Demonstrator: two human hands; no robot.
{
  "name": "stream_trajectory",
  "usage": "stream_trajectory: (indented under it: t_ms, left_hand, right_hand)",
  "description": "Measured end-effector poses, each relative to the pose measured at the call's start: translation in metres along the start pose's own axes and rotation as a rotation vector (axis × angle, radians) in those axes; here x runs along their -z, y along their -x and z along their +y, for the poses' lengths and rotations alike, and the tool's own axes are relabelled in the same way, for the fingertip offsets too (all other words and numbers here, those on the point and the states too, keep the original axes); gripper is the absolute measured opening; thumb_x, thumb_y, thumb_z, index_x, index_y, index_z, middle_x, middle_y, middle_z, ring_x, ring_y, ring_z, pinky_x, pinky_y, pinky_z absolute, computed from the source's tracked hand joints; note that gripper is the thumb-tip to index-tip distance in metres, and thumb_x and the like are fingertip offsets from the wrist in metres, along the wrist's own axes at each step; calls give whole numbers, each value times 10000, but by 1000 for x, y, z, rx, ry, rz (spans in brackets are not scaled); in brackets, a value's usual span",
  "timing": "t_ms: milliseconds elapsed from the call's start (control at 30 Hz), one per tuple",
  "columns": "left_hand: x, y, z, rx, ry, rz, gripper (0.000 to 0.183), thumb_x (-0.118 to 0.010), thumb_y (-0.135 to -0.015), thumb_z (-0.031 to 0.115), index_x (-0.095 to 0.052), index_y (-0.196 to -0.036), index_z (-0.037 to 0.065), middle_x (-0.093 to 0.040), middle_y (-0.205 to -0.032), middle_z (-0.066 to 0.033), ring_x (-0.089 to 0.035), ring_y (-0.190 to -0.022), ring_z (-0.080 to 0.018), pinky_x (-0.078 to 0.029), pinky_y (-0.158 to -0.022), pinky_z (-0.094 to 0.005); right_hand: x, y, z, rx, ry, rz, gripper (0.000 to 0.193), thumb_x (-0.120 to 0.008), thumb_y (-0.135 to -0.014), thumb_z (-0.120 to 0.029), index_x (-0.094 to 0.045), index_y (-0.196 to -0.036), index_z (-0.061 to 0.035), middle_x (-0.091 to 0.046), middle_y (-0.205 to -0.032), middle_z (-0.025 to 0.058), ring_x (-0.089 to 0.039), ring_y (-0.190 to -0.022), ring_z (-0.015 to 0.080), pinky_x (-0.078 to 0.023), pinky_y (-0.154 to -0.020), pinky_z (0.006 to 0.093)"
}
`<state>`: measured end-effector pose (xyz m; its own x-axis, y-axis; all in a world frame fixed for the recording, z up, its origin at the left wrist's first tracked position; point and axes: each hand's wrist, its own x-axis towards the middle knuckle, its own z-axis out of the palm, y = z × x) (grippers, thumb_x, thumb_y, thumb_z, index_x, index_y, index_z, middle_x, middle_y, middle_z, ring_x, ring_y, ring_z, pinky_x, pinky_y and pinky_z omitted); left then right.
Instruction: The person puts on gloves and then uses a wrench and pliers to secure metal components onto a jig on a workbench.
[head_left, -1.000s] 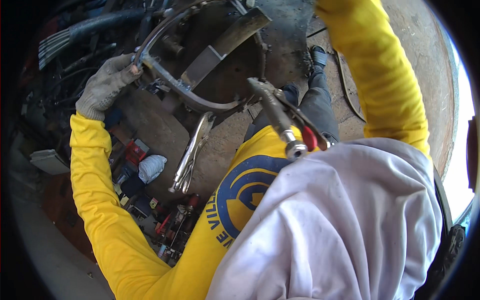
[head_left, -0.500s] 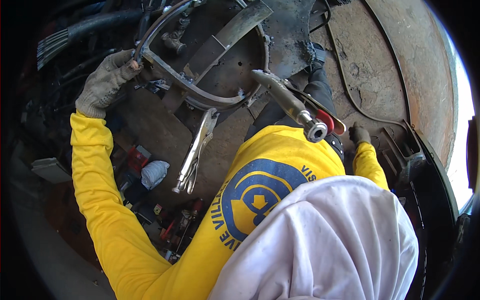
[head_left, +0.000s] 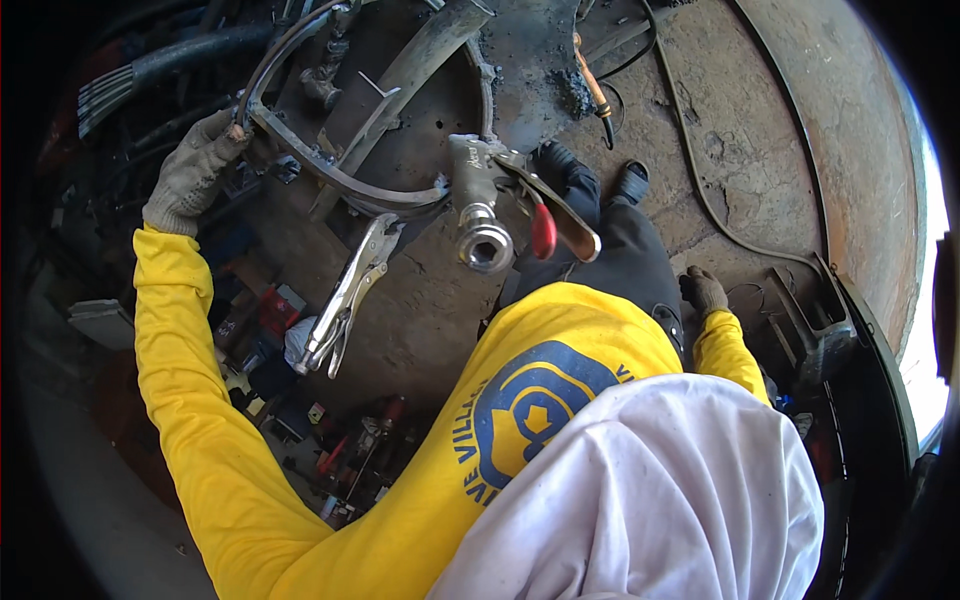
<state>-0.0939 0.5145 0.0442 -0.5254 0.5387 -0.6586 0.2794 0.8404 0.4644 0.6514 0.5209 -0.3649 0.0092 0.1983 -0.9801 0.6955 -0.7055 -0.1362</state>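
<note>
My left hand (head_left: 190, 178), in a knitted work glove, is closed around the end of a curved metal frame (head_left: 330, 182). One fingertip pokes out of the glove. Locking pliers (head_left: 352, 295) clamp the frame's lower edge and hang toward me. A second, larger pair of locking pliers (head_left: 478, 195) with a red release lever grips the frame near its right side. Across the frame lies a flat metal strip (head_left: 405, 85). My right hand (head_left: 703, 290), also gloved, hangs low beside my thigh, fingers slightly apart, with nothing visible in it.
An orange-handled welding holder (head_left: 592, 82) lies at the dark metal plate's edge (head_left: 525, 80). A long cable (head_left: 690, 165) curves over the floor at right, near a metal bracket (head_left: 815, 325). Assorted tools (head_left: 365, 445) lie low on the left. A ribbed bundle (head_left: 125, 88) sits far left.
The view has shifted, so the frame and both pliers appear further left. The welding holder and my feet now show more fully. My left hand keeps its grip; my right hand stays low.
</note>
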Motion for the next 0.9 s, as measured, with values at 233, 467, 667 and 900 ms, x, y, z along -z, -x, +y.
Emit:
stream_trajectory:
  t_ms: [233,467,667,900]
  left_hand:
    - [4,3,-11,28,139,-172,731,-772,-841,416,-507,-1372,-11,-606,-1263,-74,-558,-1166,-184,-388,-1045,-318]
    - [-15,5,4,-108,161,-58,552,-713,-907,326,-565,-1310,-21,-679,-1137,-82,-636,-1069,-157,-477,-979,-313]
    - [-27,2,17,-192,405,-366,494,-755,-840,359,-660,-1188,20,-712,-1104,-107,-681,-1013,-214,-544,-879,-337]
    - [-26,-16,-9,-235,588,-503,331,-714,-900,211,-675,-1162,12,-703,-1122,-140,-694,-1004,-267,-570,-870,-364]
  right_hand:
    - [26,2,-33,8,-98,46,348,-532,-981,-331,-625,-1110,-21,-677,-860,73,-605,-707,151,-485,-630,299]
    - [50,-31,41,125,364,-121,261,-570,-932,-309,-631,-1052,-85,-663,-910,92,-609,-690,170,-500,-640,321]
    - [52,-5,5,653,1038,-120,161,-606,-914,-260,-581,-940,-104,-624,-807,93,-572,-607,180,-463,-565,327]
    - [-16,21,-54,236,352,8,149,-540,-976,-237,-601,-987,-101,-599,-767,28,-568,-627,128,-467,-576,288]
